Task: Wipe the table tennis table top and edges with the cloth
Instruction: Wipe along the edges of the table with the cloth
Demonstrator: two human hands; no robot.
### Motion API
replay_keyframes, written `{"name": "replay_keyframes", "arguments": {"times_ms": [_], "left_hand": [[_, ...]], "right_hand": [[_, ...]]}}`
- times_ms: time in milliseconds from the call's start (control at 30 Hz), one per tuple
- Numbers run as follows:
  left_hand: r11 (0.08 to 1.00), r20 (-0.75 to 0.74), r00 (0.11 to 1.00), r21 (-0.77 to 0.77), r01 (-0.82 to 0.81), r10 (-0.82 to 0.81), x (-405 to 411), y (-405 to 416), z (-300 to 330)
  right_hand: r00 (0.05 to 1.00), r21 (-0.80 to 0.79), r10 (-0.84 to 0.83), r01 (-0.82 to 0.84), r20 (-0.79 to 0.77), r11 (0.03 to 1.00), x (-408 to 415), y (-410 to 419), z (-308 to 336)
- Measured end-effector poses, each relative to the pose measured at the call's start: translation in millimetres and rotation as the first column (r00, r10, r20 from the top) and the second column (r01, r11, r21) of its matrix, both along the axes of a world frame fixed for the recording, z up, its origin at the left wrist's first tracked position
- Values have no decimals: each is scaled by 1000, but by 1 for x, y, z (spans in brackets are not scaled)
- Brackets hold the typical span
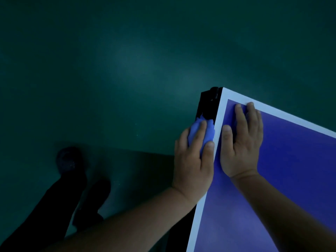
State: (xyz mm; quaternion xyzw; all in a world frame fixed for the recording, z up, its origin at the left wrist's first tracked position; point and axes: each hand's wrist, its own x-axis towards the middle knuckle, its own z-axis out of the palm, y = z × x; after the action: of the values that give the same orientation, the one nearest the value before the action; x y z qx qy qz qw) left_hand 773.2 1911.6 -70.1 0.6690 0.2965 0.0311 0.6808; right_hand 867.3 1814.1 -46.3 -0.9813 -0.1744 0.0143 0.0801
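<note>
Now, the left hand (193,157) grips the blue cloth (199,132) against the bench's (291,179) left side edge, near its far corner. The right hand (240,142) lies flat and open on top. Green floor (127,70) spreads wide beside.

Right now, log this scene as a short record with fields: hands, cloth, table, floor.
left hand: left hand grips the blue cloth against the table's side edge, near the corner
right hand: right hand lies flat, fingers straight, on the table top
cloth: bunched, off the top surface, on the dark edge
table: blue table tennis table with white border line; one corner in view
floor: dark green floor; the person's dark shoes at lower left
</note>
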Motion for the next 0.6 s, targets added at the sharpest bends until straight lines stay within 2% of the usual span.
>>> {"name": "replay_keyframes", "arguments": {"times_ms": [133, 233, 300, 367, 433, 500, 533, 600], "left_hand": [[997, -22, 999, -69, -38, 36, 56, 22, -3], [996, -4, 998, 66, 65, -65, 69, 43, -22], [987, -148, 981, 80, 137, -124, 70, 61, -48], [998, -210, 977, 37, 53, -44, 67, 71, -58], [993, -75, 995, 104, -62, 70, 66, 66, -40], [984, 83, 996, 174, -35, 21, 63, 49, -23], [984, 104, 994, 178, 21, -40, 63, 42, -21], [983, 4, 996, 161, 89, -91, 71, 47, -34]], "right_hand": [[1000, 9, 9, -9, 8, 1000, 0, -1, 0], [1000, 10, 1, -1, 4, 1000, 0, 0, 0], [1000, 15, 2, -2, 2, 1000, 0, 0, 0], [1000, 14, -1, 1, -4, 1000, -1, 0, -1], [1000, 21, -3, 4, -2, 1000, 0, -1, -1], [1000, 20, -4, 4, -3, 1000, 0, 0, -1], [1000, 20, -4, 4, -3, 1000, 0, 0, -1], [1000, 21, -5, 5, -7, 1000, -1, 0, -1]]}}
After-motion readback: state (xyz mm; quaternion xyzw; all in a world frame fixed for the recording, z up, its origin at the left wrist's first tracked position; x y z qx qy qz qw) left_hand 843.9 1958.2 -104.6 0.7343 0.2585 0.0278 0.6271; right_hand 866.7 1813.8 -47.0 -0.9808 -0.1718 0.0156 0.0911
